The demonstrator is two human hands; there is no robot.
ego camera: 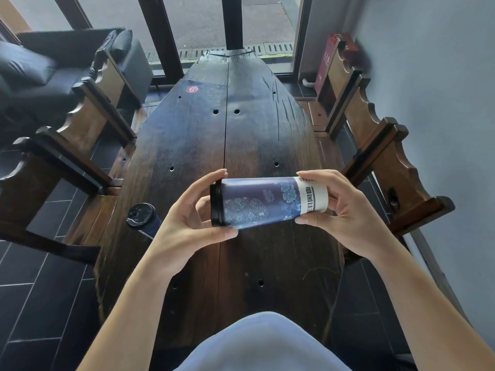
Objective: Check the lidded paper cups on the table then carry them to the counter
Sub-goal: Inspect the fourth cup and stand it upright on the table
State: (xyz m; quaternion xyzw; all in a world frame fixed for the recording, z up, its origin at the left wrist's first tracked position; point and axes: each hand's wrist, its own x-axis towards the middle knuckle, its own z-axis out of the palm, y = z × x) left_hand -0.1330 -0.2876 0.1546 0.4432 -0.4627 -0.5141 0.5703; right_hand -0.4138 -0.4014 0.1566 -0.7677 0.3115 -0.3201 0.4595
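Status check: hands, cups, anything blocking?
Both hands, left and right, grip blue cup sideways above table, lid on. Second cup upright at left edge. Nothing blocking.

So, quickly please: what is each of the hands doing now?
Left hand: grips the lid end of the blue paper cup, held sideways above the table.
Right hand: grips the cup's base end.

A long dark wooden desk (254, 135) with a round red sticker (192, 89) runs toward a glass window (203, 22), flanked by carved wooden benches (88, 121) on dark floor tiles (40, 277); a black cushioned seat (34, 73) sits at left.
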